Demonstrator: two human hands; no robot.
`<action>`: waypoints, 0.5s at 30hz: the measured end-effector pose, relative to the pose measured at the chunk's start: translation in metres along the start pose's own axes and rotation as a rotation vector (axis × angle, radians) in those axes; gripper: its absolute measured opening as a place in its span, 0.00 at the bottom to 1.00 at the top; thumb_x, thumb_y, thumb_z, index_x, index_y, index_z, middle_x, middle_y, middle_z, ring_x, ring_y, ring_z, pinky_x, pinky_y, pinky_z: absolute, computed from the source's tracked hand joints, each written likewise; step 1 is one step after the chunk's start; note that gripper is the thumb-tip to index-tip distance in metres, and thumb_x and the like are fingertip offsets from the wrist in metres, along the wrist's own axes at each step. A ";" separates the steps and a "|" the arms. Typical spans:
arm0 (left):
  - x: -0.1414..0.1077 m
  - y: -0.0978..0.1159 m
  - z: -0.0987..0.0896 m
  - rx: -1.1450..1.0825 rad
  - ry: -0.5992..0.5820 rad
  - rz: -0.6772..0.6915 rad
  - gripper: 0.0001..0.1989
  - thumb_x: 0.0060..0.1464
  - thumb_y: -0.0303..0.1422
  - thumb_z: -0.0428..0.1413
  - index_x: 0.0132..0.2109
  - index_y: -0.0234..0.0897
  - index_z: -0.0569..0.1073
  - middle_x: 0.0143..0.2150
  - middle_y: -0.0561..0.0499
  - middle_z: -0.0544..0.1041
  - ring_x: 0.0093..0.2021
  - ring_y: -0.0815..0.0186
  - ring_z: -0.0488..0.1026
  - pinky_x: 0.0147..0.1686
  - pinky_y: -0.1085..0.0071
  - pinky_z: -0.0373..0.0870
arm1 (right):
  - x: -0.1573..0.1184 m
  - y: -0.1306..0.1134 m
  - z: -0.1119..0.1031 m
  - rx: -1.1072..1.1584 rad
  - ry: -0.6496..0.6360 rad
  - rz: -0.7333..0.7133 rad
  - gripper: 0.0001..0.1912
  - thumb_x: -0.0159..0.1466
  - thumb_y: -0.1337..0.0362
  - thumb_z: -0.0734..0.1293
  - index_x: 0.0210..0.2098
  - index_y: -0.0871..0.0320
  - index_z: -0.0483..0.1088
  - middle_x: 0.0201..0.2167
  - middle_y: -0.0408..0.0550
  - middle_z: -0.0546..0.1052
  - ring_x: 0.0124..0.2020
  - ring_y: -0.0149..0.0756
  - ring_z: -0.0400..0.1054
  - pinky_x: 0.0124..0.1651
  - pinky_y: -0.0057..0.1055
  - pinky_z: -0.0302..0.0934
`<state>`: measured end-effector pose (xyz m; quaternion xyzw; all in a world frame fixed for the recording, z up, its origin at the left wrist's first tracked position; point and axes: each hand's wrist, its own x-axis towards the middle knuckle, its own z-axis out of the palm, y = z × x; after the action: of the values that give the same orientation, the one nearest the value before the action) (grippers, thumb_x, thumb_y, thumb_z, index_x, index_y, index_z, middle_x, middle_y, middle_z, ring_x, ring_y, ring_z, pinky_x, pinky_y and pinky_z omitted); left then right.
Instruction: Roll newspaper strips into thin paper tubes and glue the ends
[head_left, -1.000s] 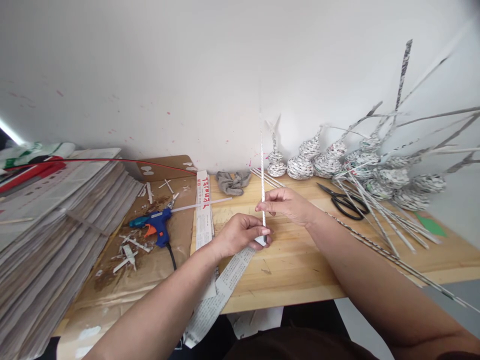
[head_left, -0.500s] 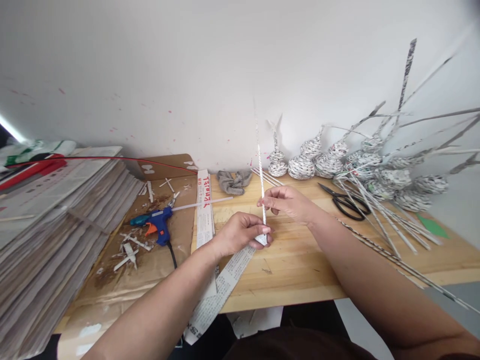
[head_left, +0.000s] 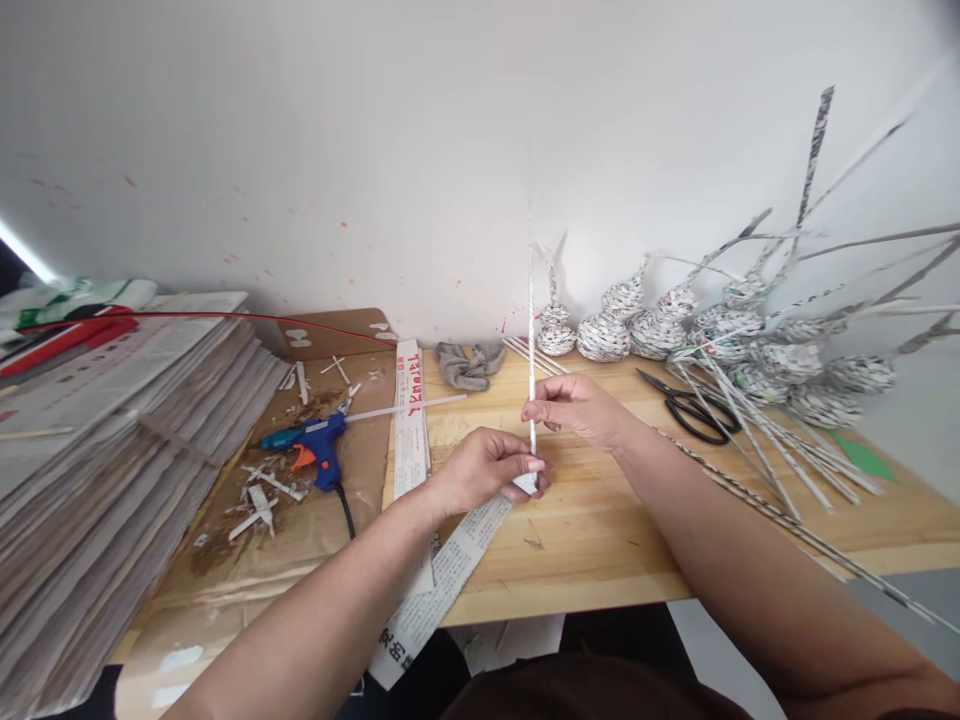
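A thin rolled paper stick (head_left: 532, 340) stands nearly upright in front of me. My left hand (head_left: 491, 468) pinches its lower end, where a printed newspaper strip (head_left: 457, 560) runs down to the left over the table's front edge. Just above, my right hand (head_left: 574, 408) has thumb and fingers closed on the stick. Part of the strip's folded end is hidden by the left fingers.
To the left lie a blue glue gun (head_left: 321, 450) on cardboard and a tall newspaper stack (head_left: 150, 440). A grey cloth (head_left: 469, 367) is behind my hands. Black scissors (head_left: 697, 412), loose paper sticks (head_left: 780, 440) and several woven paper gourd shapes (head_left: 604, 336) are at the right.
The stick has swung from a slight left lean to nearly vertical. Both hands have shifted slightly right, still holding it.
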<state>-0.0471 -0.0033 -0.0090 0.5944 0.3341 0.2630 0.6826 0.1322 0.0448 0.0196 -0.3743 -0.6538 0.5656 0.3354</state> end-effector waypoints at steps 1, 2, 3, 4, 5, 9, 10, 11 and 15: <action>0.000 0.000 0.000 0.003 -0.002 -0.003 0.16 0.50 0.42 0.57 0.36 0.31 0.76 0.33 0.44 0.77 0.33 0.65 0.75 0.31 0.70 0.73 | 0.000 0.000 0.000 0.005 0.039 -0.011 0.15 0.50 0.56 0.73 0.23 0.61 0.70 0.16 0.37 0.62 0.19 0.23 0.51 0.21 0.25 0.43; 0.000 0.000 0.001 0.005 -0.002 -0.006 0.16 0.50 0.42 0.57 0.36 0.31 0.76 0.33 0.44 0.77 0.33 0.65 0.75 0.31 0.70 0.73 | -0.001 -0.001 0.001 0.015 0.071 -0.023 0.15 0.50 0.55 0.73 0.22 0.61 0.69 0.16 0.37 0.62 0.19 0.23 0.51 0.21 0.25 0.43; 0.000 0.000 0.001 0.004 -0.002 -0.008 0.16 0.50 0.42 0.57 0.36 0.31 0.76 0.33 0.44 0.77 0.33 0.65 0.75 0.31 0.69 0.73 | -0.001 -0.001 0.001 0.023 0.082 -0.035 0.16 0.50 0.55 0.73 0.23 0.61 0.69 0.17 0.37 0.63 0.19 0.22 0.52 0.21 0.25 0.44; 0.000 0.000 0.000 0.003 -0.002 -0.010 0.16 0.50 0.42 0.57 0.35 0.31 0.76 0.33 0.44 0.77 0.33 0.65 0.75 0.32 0.69 0.73 | -0.002 -0.002 0.001 0.025 0.065 -0.046 0.16 0.52 0.54 0.72 0.24 0.61 0.70 0.19 0.39 0.65 0.19 0.23 0.53 0.22 0.25 0.45; 0.000 0.000 0.000 -0.001 -0.001 -0.010 0.16 0.50 0.42 0.57 0.35 0.31 0.76 0.33 0.44 0.77 0.33 0.65 0.75 0.32 0.69 0.73 | -0.002 -0.003 0.000 0.017 0.020 -0.047 0.16 0.53 0.53 0.70 0.26 0.61 0.71 0.22 0.41 0.68 0.20 0.23 0.55 0.22 0.25 0.47; -0.001 0.001 -0.001 -0.001 0.002 -0.017 0.16 0.50 0.42 0.57 0.36 0.31 0.76 0.34 0.44 0.77 0.34 0.64 0.75 0.32 0.68 0.73 | -0.002 -0.004 -0.002 0.009 -0.112 -0.003 0.15 0.56 0.54 0.69 0.30 0.62 0.75 0.25 0.45 0.72 0.22 0.24 0.57 0.23 0.25 0.50; -0.001 0.002 -0.001 0.003 0.000 -0.015 0.16 0.50 0.42 0.57 0.36 0.31 0.76 0.34 0.44 0.77 0.34 0.64 0.75 0.32 0.68 0.73 | -0.002 -0.003 -0.002 0.032 -0.076 -0.001 0.14 0.54 0.56 0.71 0.28 0.62 0.74 0.22 0.43 0.70 0.21 0.23 0.56 0.22 0.24 0.48; -0.001 0.002 -0.001 0.008 -0.002 -0.011 0.16 0.50 0.42 0.57 0.37 0.31 0.76 0.34 0.43 0.77 0.34 0.64 0.75 0.33 0.68 0.73 | -0.002 -0.002 -0.002 0.064 -0.025 -0.005 0.13 0.52 0.57 0.73 0.25 0.61 0.73 0.20 0.40 0.67 0.19 0.23 0.55 0.21 0.24 0.47; -0.002 0.004 -0.001 0.022 -0.005 0.012 0.16 0.51 0.42 0.57 0.38 0.31 0.76 0.35 0.44 0.77 0.35 0.64 0.75 0.33 0.68 0.73 | -0.001 0.000 -0.002 0.118 0.011 -0.015 0.13 0.51 0.57 0.73 0.25 0.61 0.71 0.20 0.40 0.68 0.19 0.22 0.55 0.21 0.24 0.47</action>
<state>-0.0488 -0.0038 -0.0050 0.6045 0.3321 0.2618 0.6750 0.1342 0.0453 0.0194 -0.3522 -0.6200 0.5988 0.3647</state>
